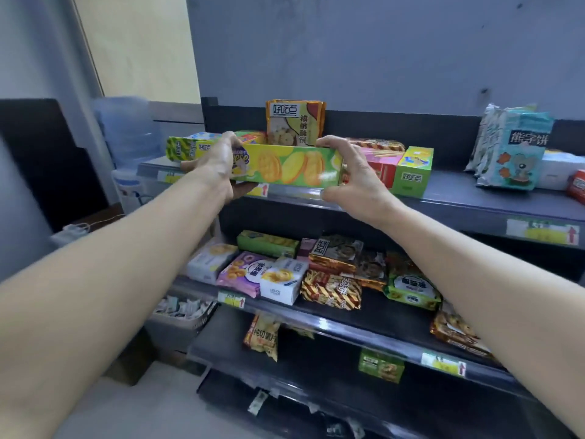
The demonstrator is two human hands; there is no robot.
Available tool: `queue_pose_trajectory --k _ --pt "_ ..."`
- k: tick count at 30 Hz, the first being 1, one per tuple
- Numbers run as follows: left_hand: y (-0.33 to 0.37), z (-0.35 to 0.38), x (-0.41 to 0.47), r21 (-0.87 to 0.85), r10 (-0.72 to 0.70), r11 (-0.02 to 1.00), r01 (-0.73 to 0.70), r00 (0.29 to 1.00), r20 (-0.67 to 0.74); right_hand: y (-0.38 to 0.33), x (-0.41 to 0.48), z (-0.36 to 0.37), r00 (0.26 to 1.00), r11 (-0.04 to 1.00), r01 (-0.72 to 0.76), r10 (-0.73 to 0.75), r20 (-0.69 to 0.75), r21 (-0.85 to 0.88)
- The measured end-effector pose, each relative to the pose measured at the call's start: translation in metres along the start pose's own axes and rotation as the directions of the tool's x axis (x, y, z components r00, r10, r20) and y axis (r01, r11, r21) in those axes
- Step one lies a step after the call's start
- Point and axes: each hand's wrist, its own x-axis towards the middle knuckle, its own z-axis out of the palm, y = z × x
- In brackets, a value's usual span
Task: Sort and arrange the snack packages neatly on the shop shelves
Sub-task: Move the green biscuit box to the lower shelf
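Observation:
A long green and yellow biscuit box (291,166) is held level at the front edge of the top shelf (474,198). My left hand (218,163) grips its left end. My right hand (351,172) wraps its right end, thumb below and fingers on top. Behind the box stands an upright orange-trimmed cookie bag (296,123). A green and yellow box (190,147) lies to the left, and a small green box (413,172) stands to the right beside red boxes (380,167).
Teal bear-biscuit bags (512,150) lean at the top shelf's right. The middle shelf (364,312) holds several mixed snack packs. A chip bag (262,337) and a green pack (381,365) sit on the lower shelf. A grey basket (177,324) and a water dispenser (126,134) stand left.

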Motion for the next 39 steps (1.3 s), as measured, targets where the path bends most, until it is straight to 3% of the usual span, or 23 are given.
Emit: queue_pose_trajectory --k 5,8,15,22,25,28,39 --pt "-0.022 -0.047 -0.018 -0.018 0.066 0.997 -0.073 0.965 -0.253 0.003 -0.024 0.037 0.982 0.987 -0.074 0.047 0.185 0.145" --pt "-0.043 -0.073 -0.026 -0.075 0.052 0.993 -0.089 0.919 -0.391 0.014 -0.035 0.057 0.960 0.983 -0.129 0.090 0.264 0.133" --pt "-0.080 -0.119 -0.025 -0.041 -0.143 0.990 0.137 0.947 -0.288 0.034 -0.044 0.102 0.915 0.979 -0.183 0.137 0.379 0.089" --pt "-0.111 -0.149 0.028 -0.107 -0.228 0.973 0.203 0.902 -0.368 0.064 -0.031 0.146 0.875 0.964 -0.264 0.246 0.417 -0.014" --pt "-0.119 -0.158 0.063 -0.065 -0.242 0.970 0.234 0.907 -0.345 0.078 -0.018 0.165 0.863 0.943 -0.330 0.320 0.390 -0.043" --pt "-0.128 -0.166 0.101 0.009 -0.276 0.958 0.286 0.932 -0.234 0.096 -0.004 0.186 0.843 0.907 -0.419 0.407 0.352 -0.043" --pt "-0.156 -0.163 0.214 0.108 -0.306 0.945 0.308 0.952 -0.029 0.163 0.023 0.228 0.730 0.727 -0.683 0.675 0.111 0.068"
